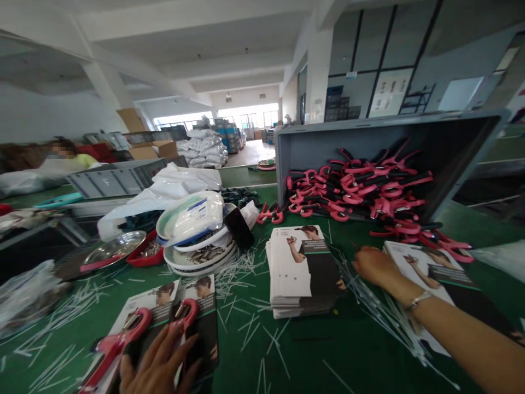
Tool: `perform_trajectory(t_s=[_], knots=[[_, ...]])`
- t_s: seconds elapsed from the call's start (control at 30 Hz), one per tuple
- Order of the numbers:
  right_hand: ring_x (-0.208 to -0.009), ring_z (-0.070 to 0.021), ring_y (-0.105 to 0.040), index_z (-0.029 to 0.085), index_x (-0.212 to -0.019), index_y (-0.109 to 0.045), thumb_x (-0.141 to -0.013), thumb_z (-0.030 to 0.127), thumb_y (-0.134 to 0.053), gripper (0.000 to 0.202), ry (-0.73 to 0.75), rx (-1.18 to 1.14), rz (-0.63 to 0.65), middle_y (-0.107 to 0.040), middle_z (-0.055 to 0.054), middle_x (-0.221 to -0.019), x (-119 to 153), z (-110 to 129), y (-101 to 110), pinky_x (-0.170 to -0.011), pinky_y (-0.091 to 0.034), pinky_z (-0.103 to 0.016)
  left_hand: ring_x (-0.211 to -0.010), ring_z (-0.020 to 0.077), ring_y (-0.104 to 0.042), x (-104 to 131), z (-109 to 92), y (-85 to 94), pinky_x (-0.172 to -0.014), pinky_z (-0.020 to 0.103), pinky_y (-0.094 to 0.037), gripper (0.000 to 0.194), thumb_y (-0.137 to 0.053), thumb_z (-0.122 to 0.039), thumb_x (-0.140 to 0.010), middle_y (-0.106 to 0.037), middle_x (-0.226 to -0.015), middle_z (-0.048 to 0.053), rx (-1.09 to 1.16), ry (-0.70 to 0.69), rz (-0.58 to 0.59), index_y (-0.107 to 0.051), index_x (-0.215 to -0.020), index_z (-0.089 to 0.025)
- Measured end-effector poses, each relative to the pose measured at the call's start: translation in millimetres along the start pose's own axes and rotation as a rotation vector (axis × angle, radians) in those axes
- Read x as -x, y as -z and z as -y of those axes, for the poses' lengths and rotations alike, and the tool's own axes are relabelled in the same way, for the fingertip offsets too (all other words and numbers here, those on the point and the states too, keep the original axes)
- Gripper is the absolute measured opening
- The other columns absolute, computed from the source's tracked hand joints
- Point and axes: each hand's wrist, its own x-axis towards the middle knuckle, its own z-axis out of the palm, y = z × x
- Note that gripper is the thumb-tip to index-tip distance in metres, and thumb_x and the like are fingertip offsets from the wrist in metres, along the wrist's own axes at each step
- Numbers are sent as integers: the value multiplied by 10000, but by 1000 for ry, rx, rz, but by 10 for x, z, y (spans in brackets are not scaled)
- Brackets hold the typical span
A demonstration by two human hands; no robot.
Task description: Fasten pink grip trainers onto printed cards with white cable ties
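Fingers of left hand spread apart over pink tool on printed card, near left, probably steadying it. Right hand curled beside white ties, right; can't tell if gripping. Card stack between, seemingly for easy reach.

White sacks piled at back; 1 cardboard box behind ribbed grey crate, left.

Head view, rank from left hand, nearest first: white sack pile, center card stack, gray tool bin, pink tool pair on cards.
1. Pink tool pair: by left hand.
2. Center card stack: rightward.
3. Gray tool bin: behind stack, right.
4. White sack pile: far background.
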Motion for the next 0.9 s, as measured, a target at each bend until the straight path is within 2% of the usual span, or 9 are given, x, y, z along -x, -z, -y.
perform_trajectory(t_s=[0.07,0.13,0.3,0.4,0.47,0.53,0.67,0.73,0.9], knots=[[-820,-327,-653,142,-718,-705,-771,355,-518,289,6,-32,79,-683,-193,-860,81,81,-45,-603,-443,-351,-1271,325,-407,-6,-63,-125,-1021,680,-118,419,-454,-415,-803,-459,-1394,16,-64,-2,49,-562,-1207,-385],[-774,-323,-659,152,-699,-699,-734,357,-549,257,-1,-64,126,-692,-178,-817,134,116,-114,-569,-428,-338,-1267,303,-419,3,-23,-170,-1028,664,-139,437,-415,-399,-828,-435,-1412,11,-98,-3,57,-515,-1252,-389],[-743,-274,-647,149,-700,-674,-717,235,-517,180,-35,-185,115,-689,-152,-782,111,37,-235,-566,-395,-306,-1241,280,-458,-15,253,-98,-1024,620,-242,438,-358,-344,-838,-454,-1399,9,-127,10,50,-536,-1237,-375],[-720,-220,-631,164,-670,-650,-719,223,-510,159,-54,-300,76,-687,-101,-746,82,-67,-206,-596,-398,-280,-1180,340,-502,-97,215,-60,-951,600,-371,452,-385,-378,-816,-489,-1362,94,-47,56,-30,-594,-1202,-270],[-734,-195,-620,172,-704,-652,-744,245,-484,187,-69,-363,34,-689,-78,-772,101,-141,-151,-624,-406,-265,-1158,342,-517,-182,-24,-30,-945,522,-430,452,-461,-433,-782,-507,-1327,128,99,3,-119,-636,-1141,-219],[-699,-182,-603,173,-754,-658,-770,301,-446,248,-84,-461,-2,-685,-63,-769,150,-206,-90,-602,-408,-261,-1164,297,-520,-272,-438,41,-964,442,-446,399,-520,-441,-774,-534,-1291,91,305,-96,-167,-646,-1099,-249],[-606,-164,-548,173,-694,-644,-725,401,-450,301,-103,-763,-20,-646,-39,-663,270,-291,-8,-551,-402,-260,-1014,208,-608,-438,-1439,348,-856,319,-512,265,-489,-327,-846,-627,-1129,70,731,-396,-7,-645,-1049,-257],[-615,-156,-537,176,-653,-631,-695,414,-475,288,-105,-800,-22,-637,-36,-659,314,-316,24,-559,-401,-252,-899,183,-630,-525,-1825,519,-782,280,-516,243,-482,-278,-851,-656,-1039,75,854,-511,93,-649,-1025,-240],[-504,-96,-406,164,-717,-620,-674,489,-526,342,-171,-1025,3,-588,-24,-653,396,-276,213,-413,-235,-217,-659,132,-598,-747,-2363,707,-561,210,-452,209,-536,-272,-809,-676,-853,58,1035,-459,334,-678,-940,-192]])
